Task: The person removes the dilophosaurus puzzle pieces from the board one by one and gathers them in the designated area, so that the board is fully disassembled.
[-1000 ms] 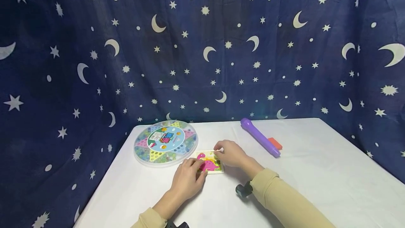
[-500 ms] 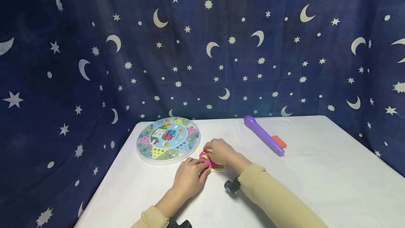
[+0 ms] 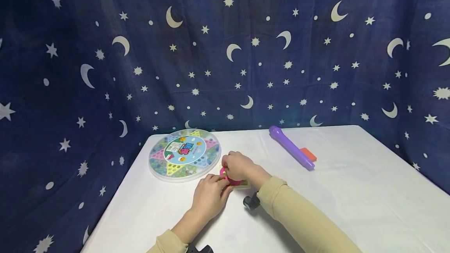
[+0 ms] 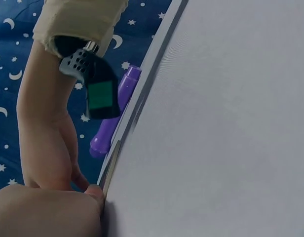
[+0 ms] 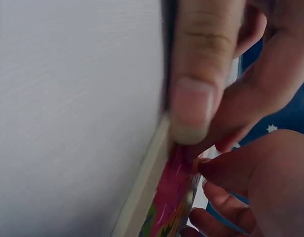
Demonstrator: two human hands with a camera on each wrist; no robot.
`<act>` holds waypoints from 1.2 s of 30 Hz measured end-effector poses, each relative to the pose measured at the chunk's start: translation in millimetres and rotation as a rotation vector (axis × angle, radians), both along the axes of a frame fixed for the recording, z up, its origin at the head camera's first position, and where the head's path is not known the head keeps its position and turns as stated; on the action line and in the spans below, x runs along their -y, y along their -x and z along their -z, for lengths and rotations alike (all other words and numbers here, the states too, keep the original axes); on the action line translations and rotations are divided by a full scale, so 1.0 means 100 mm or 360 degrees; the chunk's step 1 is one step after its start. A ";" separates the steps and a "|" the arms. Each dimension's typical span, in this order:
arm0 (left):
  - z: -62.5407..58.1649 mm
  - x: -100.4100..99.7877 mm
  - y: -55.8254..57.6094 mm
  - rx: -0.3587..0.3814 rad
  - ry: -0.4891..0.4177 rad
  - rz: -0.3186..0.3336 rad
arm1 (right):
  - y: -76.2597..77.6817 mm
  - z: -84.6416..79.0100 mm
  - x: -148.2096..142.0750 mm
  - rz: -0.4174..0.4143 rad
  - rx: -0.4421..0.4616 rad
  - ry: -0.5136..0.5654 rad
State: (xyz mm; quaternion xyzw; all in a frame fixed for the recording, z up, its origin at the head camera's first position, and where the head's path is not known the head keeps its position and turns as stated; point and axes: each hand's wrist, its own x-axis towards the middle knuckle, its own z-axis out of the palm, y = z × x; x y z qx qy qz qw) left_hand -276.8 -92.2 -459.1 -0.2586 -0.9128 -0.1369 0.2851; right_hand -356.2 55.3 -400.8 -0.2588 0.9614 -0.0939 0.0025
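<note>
A small flat puzzle (image 3: 240,186) with a cream rim and a pink dinosaur picture lies on the table, mostly covered by both hands. My left hand (image 3: 210,197) grips its left side, fingers over the picture and thumb at the near edge; in the right wrist view the left thumb (image 5: 191,108) is large against the rim. My right hand (image 3: 239,166) is over the upper part of the puzzle, fingertips down by the dinosaur's head. In the right wrist view its fingertips pinch a small orange-edged puzzle piece (image 5: 204,161) close over the pink picture.
To the left of the puzzle lies a round marble board game (image 3: 185,153) in a clear case. A purple microphone-shaped stick (image 3: 291,147) and an orange block (image 3: 308,154) lie farther right on the white table (image 3: 334,202). A starry blue curtain (image 3: 211,61) hangs behind.
My right hand has moved left, from the puzzle's upper right corner to the dinosaur's head, with fingertips together. The left hand keeps its hold on the puzzle.
</note>
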 end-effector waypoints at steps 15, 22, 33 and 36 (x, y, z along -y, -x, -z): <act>-0.06 -0.06 0.03 -0.0023 0.0044 0.0002 | 0.15 -0.05 -0.08 0.0028 0.0208 0.0350; -0.09 -0.02 0.03 0.0019 0.0079 -0.0024 | 0.18 -0.07 -0.10 0.0008 0.0160 0.0473; -0.03 -0.02 0.02 0.0033 0.0009 -0.0015 | 0.31 -0.14 -0.41 0.0239 0.0337 0.0705; 0.00 -0.03 0.00 0.0051 0.0006 -0.0018 | 0.34 -0.07 -0.50 0.0325 0.0394 0.0738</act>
